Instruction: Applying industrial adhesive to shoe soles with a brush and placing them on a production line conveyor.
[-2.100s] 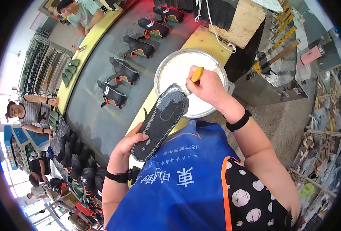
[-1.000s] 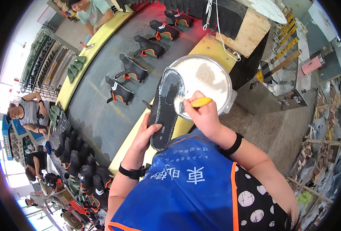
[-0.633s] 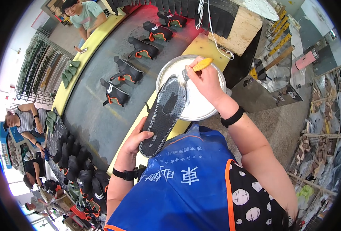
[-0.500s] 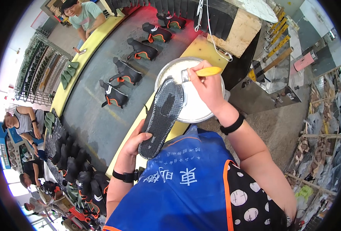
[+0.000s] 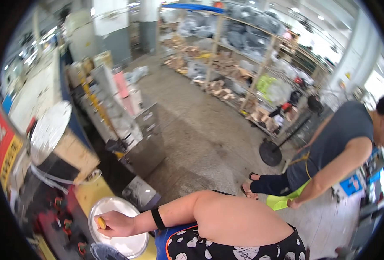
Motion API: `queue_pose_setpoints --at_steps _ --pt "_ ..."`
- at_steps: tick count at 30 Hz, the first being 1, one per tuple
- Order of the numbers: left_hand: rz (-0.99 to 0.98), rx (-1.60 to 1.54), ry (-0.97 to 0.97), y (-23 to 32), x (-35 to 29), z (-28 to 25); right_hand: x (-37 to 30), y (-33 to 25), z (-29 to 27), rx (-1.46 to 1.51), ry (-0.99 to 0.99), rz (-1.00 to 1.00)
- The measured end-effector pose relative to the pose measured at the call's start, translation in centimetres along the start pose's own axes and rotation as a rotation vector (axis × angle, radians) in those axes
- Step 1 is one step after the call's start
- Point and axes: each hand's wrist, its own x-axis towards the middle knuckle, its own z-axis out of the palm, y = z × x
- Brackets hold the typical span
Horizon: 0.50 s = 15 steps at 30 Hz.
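One hand in view: my right [image 5: 116,224], over the bowl [image 5: 113,198], fingers closed around a brush [image 5: 101,222]. Yellow handle end shows; bristles hidden, so can't tell if they touch anything. Left hand is out of frame; can't tell its state or what it holds.

Shoe [image 5: 107,251]: just one rounded end of the dark sole, pale stitching round the edge, at the near-left side of the bowl, cut off by the frame. Contact with the bowl: can't tell.

Bowl is round, white inside. Black band [image 5: 158,219] on my wrist, right of the bowl. Blue apron [image 5: 163,240] also right of it, orange-edged, next to my dotted sleeve [image 5: 244,252].

Yellow ledge [image 5: 92,190] just behind the bowl. Left of the bowl, several dark shoes with orange trim [image 5: 66,226], blurry. Behind-left of the bowl: tan block [image 5: 77,154], white cord [image 5: 49,178].

Well behind the bowl: pink cylinder [image 5: 120,84], then shelving [image 5: 209,63] full of bags. Far right of the bowl, a co-worker in a grey top [image 5: 337,138] holds something yellow-green [image 5: 283,200].
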Motion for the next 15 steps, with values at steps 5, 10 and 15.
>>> queue_pose_setpoints --at_steps 5,10,15 --pt "-0.048 0.047 -0.142 0.6 2.4 4.1 -1.3 0.1 -5.9 -0.082 0.205 0.14" --pt "-0.087 0.059 -0.2 1.1 2.7 6.3 -1.8 -0.1 -8.9 0.018 0.351 0.166" --pt "-0.107 0.053 -0.208 0.8 3.1 6.3 0.5 -0.7 -9.5 0.114 0.398 0.235"
